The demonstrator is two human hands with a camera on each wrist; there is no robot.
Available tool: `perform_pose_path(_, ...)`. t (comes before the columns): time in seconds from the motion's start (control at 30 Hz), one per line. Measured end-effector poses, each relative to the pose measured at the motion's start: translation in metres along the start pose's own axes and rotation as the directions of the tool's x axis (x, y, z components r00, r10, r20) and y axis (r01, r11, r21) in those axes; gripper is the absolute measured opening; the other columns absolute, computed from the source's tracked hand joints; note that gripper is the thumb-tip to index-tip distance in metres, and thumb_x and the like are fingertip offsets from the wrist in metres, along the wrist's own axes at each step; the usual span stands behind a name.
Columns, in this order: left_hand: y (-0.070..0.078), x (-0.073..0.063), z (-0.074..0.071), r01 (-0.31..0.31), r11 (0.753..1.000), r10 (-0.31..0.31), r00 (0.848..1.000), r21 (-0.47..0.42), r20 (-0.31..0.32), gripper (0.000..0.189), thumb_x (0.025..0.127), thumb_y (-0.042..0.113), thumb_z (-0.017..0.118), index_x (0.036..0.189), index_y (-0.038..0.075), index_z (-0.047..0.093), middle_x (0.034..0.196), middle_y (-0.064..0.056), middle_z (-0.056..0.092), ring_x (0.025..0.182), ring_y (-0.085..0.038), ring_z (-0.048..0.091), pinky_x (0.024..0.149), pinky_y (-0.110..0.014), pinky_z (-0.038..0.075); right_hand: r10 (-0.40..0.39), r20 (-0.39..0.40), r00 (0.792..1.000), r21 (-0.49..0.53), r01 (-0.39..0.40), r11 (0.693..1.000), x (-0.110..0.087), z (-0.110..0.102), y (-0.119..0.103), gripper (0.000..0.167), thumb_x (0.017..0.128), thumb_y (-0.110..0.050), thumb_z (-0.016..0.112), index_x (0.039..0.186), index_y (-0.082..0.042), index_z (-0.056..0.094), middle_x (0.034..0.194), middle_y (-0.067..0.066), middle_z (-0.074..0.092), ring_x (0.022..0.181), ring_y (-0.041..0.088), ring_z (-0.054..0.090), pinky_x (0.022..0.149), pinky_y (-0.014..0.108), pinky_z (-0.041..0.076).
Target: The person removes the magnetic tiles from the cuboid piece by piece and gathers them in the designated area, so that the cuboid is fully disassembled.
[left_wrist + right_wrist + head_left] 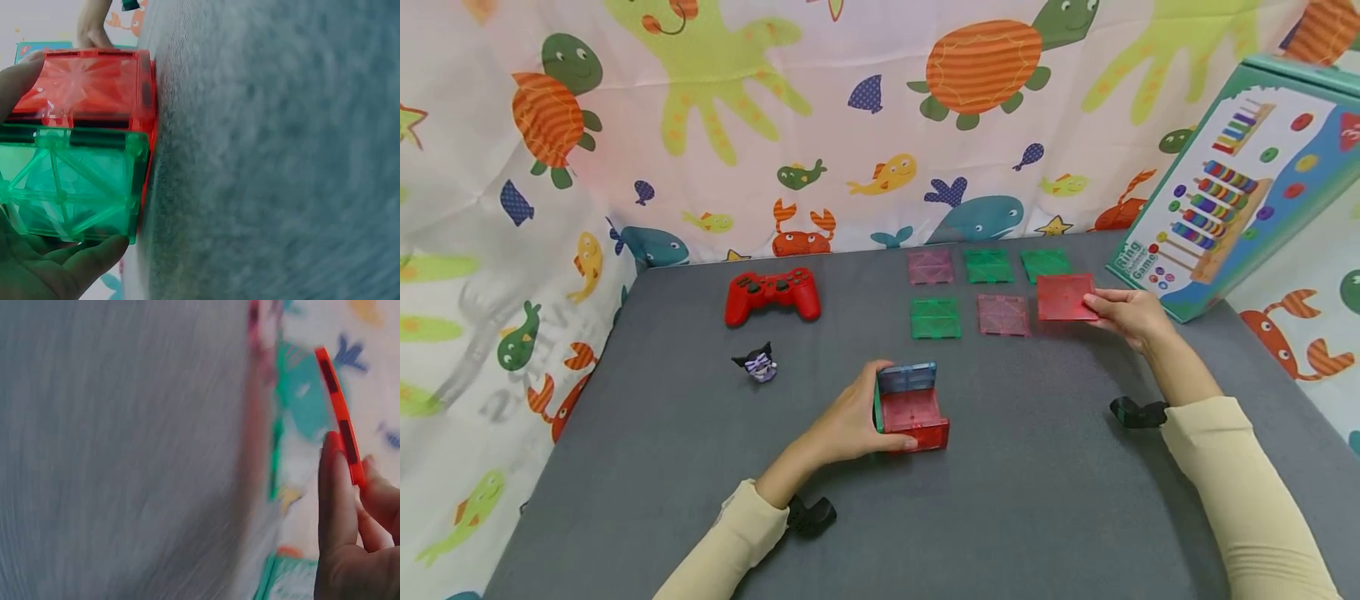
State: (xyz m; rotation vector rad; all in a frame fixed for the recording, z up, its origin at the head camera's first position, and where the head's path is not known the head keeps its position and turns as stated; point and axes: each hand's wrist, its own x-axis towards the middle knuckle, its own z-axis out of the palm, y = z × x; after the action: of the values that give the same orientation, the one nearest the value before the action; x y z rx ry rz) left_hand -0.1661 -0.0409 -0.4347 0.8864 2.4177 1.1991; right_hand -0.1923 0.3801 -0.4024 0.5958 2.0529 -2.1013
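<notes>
In the head view my left hand grips a half-built box of magnetic tiles on the table. Its front wall is a red tile, its left wall a green tile, its back wall a blue tile; the top and right side show no tile. The thumb lies along the front, the other fingers behind. My right hand pinches a single red magnetic tile by its right edge, raised off the table. The right wrist view shows that tile edge-on between thumb and fingers.
Behind the box lie several flat green and pink tiles, among them a green one and a pink one. A red game controller and a small dark figurine are at left. A ring game box leans at the back right.
</notes>
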Motion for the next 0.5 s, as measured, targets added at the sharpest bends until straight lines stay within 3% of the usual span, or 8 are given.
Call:
perform_pose_path(0.03, 0.001, -0.002, 0.0, 0.001, 1.0, -0.001, 1.0, -0.001, 0.008, 0.096, 0.064, 0.045, 0.08, 0.136, 0.014, 0.024, 0.124, -0.005, 0.045, 0.108, -0.023, 0.049, 0.086, -0.037, 0.044, 0.014, -0.01, 1.0, -0.073, -0.014, 0.997, 0.005, -0.007, 0.003, 0.019, 0.086, -0.019, 0.062, 0.073, -0.03, 0.069, 0.068, -0.01, 0.066, 0.059, 0.002, 0.063, 0.058, 0.018, 0.051)
perform_pose_path(0.1, 0.004, -0.004, 0.001, 0.0, 1.0, 0.0, 1.0, 0.005, 0.026, 0.097, 0.063, 0.046, 0.081, 0.136, 0.014, 0.025, 0.124, -0.004, 0.044, 0.109, -0.022, 0.049, 0.087, -0.037, 0.044, 0.014, -0.019, 1.0, -0.217, -0.018, 0.976, 0.013, -0.015, 0.009, 0.011, 0.087, -0.021, 0.062, 0.092, -0.02, 0.071, 0.069, -0.011, 0.064, 0.061, 0.0, 0.062, 0.061, 0.019, 0.052)
perform_pose_path(0.2, 0.008, -0.008, 0.003, 0.001, 1.0, -0.002, 0.999, 0.01, 0.054, 0.101, 0.061, 0.049, 0.081, 0.136, 0.014, 0.024, 0.125, -0.004, 0.044, 0.109, -0.02, 0.049, 0.087, -0.036, 0.044, -0.058, -0.055, 0.997, -0.446, 0.027, 0.895, 0.019, -0.016, 0.017, 0.041, 0.086, -0.024, 0.063, 0.115, 0.004, 0.061, 0.071, -0.011, 0.062, 0.06, -0.002, 0.059, 0.06, 0.02, 0.052)
perform_pose_path(0.27, 0.01, -0.009, 0.004, 0.0, 1.0, 0.0, 0.997, 0.012, 0.071, 0.103, 0.06, 0.049, 0.082, 0.137, 0.013, 0.024, 0.125, -0.004, 0.044, 0.109, -0.019, 0.049, 0.088, -0.035, 0.044, -0.127, -0.088, 0.988, -0.579, 0.053, 0.813, 0.019, -0.014, 0.02, 0.055, 0.086, -0.027, 0.064, 0.119, 0.016, 0.052, 0.069, -0.007, 0.062, 0.056, -0.001, 0.058, 0.056, 0.02, 0.05)
perform_pose_path(0.37, 0.012, -0.01, 0.005, -0.013, 1.0, 0.012, 0.995, 0.019, 0.096, 0.104, 0.059, 0.048, 0.082, 0.137, 0.013, 0.023, 0.126, -0.004, 0.045, 0.11, -0.019, 0.049, 0.089, -0.035, 0.044, -0.259, -0.112, 0.959, -0.727, 0.099, 0.68, 0.016, -0.01, 0.024, 0.05, 0.085, -0.028, 0.065, 0.109, 0.016, 0.059, 0.064, 0.006, 0.064, 0.052, 0.009, 0.059, 0.051, 0.024, 0.046)
perform_pose_path(0.5, 0.009, -0.013, -0.001, -0.046, 0.999, 0.042, 0.987, 0.02, 0.154, 0.102, 0.062, 0.044, 0.082, 0.139, 0.014, 0.021, 0.127, -0.004, 0.046, 0.11, -0.019, 0.05, 0.09, -0.032, 0.044, -0.468, -0.074, 0.881, -0.854, 0.187, 0.486, 0.009, 0.003, 0.022, 0.042, 0.084, -0.022, 0.066, 0.1, 0.016, 0.063, 0.08, 0.028, 0.066, 0.067, 0.035, 0.06, 0.058, 0.04, 0.043)
